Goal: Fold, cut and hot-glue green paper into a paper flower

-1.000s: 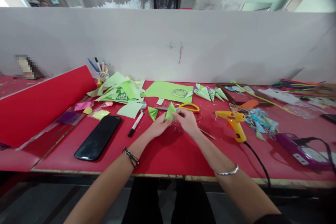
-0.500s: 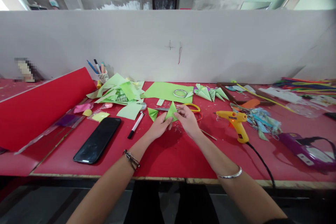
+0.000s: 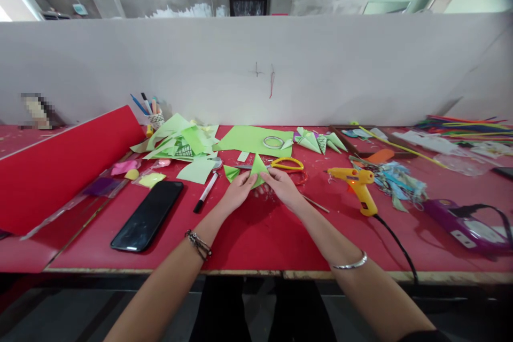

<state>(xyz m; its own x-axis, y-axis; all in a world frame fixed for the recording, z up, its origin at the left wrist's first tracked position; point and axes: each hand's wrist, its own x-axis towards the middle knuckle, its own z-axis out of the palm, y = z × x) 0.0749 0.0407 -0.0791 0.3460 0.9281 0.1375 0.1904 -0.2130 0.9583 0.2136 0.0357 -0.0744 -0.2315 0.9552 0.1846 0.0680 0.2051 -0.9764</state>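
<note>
Green folded paper [image 3: 257, 165] is pinched in your nearly closed left hand [image 3: 238, 191] and right hand [image 3: 284, 188], seemingly unfinished, while shaped cones [image 3: 308, 141] lie near the table's [image 3: 264, 240] far edge.

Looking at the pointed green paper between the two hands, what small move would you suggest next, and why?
I would probably press along the edges of the green paper with the thumbs, since the left hand and right hand hold it low on either side, leaving its pointed top uncovered.
</note>
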